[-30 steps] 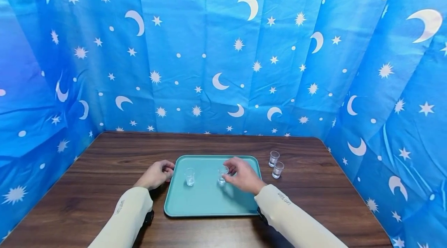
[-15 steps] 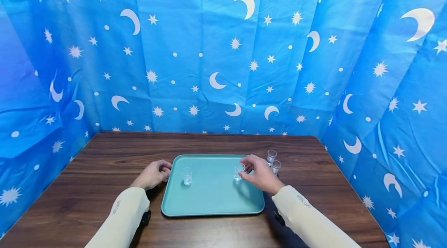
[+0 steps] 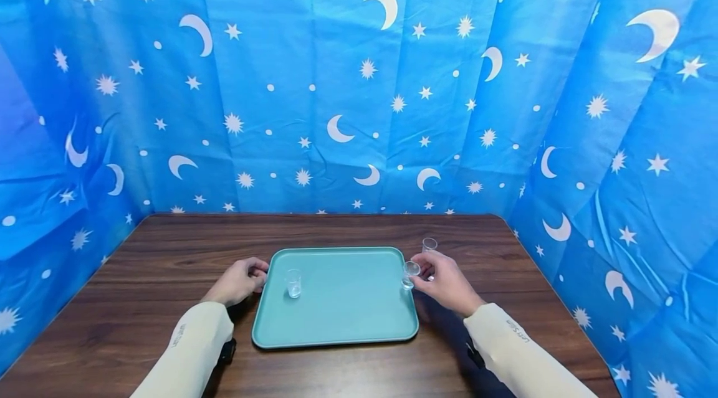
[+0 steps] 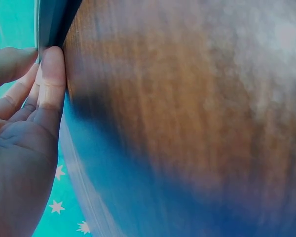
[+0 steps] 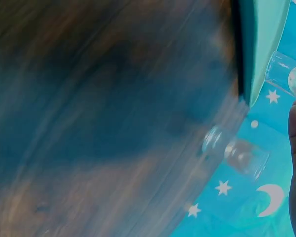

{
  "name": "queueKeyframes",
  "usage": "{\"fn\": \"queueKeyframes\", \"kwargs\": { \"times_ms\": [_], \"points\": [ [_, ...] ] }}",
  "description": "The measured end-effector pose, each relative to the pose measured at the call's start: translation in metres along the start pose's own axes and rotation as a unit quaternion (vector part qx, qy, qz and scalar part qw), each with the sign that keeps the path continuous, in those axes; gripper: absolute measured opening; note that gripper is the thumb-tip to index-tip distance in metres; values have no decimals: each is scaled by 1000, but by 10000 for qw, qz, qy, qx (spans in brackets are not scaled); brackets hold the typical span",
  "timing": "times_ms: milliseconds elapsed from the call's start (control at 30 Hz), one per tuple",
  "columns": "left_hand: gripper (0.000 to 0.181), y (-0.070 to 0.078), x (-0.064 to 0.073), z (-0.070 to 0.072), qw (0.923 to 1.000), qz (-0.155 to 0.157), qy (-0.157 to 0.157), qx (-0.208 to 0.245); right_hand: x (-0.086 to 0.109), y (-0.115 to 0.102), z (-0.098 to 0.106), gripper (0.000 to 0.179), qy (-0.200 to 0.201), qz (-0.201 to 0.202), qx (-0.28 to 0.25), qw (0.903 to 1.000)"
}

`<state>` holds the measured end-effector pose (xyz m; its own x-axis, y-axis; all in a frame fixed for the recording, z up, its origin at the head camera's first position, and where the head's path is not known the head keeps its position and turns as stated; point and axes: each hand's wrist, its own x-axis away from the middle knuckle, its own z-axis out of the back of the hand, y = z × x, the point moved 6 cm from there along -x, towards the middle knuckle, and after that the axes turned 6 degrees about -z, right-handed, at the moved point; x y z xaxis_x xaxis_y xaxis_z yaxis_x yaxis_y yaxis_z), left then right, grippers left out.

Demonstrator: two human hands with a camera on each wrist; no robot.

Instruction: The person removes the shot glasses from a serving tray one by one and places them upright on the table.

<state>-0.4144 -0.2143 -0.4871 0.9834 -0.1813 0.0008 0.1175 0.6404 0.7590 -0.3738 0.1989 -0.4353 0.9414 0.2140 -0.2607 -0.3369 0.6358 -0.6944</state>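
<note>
In a likely carrying step, the right hand pinches a clear glass in a narrow grip at the right edge of the tray, the left hand pinches the left rim, and the next move probably calls for upright placing.

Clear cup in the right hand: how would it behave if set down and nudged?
Likely apt to tip: the cup is taller than wide. Probably light: it is smaller than the right hand holding it. Perhaps slippery, as it looks clear and smooth.
</note>
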Motion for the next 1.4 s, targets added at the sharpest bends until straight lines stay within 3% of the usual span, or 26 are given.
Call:
{"fn": "queueKeyframes", "kwargs": {
  "times_ms": [300, 633, 967, 1400],
  "points": [
    [26, 0, 1, 1, 10000, 2, -35, 13, 10, 21, 16, 32, 136, -433, 109, 9989],
    [26, -1, -3, 1, 10000, -26, -38, 75, 19, 37, 28, 31, 132, -573, 382, 9975],
    [27, 1, -2, 2, 9999, -70, -81, 67, 23, 47, 31, 30, 113, -827, 488, 9953],
    [27, 2, 0, 2, 9999, -126, -83, 74, 25, 52, 31, 31, 131, -820, 451, 9955]
  ]
}}
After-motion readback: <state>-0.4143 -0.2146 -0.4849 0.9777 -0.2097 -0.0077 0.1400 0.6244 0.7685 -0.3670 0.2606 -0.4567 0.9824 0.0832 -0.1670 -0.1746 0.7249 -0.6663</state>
